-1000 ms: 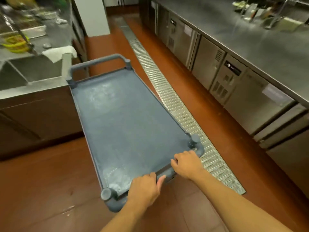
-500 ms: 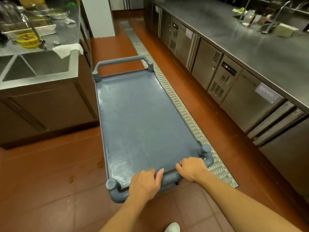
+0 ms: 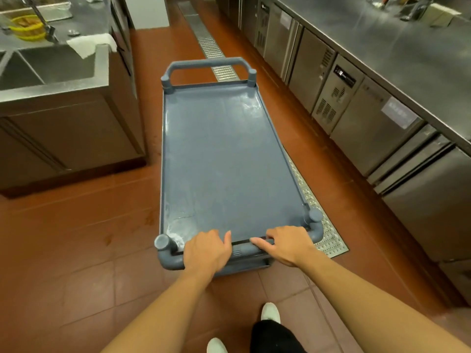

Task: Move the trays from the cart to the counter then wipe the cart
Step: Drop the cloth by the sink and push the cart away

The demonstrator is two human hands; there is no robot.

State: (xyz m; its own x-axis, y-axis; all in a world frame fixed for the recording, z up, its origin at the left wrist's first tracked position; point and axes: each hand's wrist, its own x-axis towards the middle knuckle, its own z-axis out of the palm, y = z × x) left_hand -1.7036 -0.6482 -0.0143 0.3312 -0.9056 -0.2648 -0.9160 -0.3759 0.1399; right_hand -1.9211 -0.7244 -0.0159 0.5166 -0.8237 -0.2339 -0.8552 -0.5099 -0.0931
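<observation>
A steel counter (image 3: pixel 397 54) runs down the right side of a red-tiled kitchen aisle, its refrigerated cabinet doors facing the walkway; it looks the likely place for the trays, though none shows on the stretch in view. Opposite, on the left, a sink unit (image 3: pixel 61 85) stands with a white cloth (image 3: pixel 88 44) draped over its corner, plausibly left there within reach for wiping. A yellow colander (image 3: pixel 25 26) sits farther back beside the tap.

Between the 2 units, a blue-grey cart (image 3: pixel 224 159) is lined up lengthwise with the aisle, its right edge over a metal floor drain (image 3: pixel 331 240). Its top deck carries no trays, so the unloading appears done. Pale smears show at the near-left and far-right corners of the deck, which suggests wiping is the step left.

The person stands at the near end with both arms extended. The left hand (image 3: pixel 206 250) wraps the near handle bar (image 3: pixel 242 249), fingers curled over it, thumb raised alongside. The right hand (image 3: pixel 288 244) grips the same bar just beside it, fingers folded over the top, index finger stretched along the rail. A 2-handed hold at one end suits steering the cart down the narrow gap. 2 white shoes (image 3: pixel 271 312) show below.
</observation>
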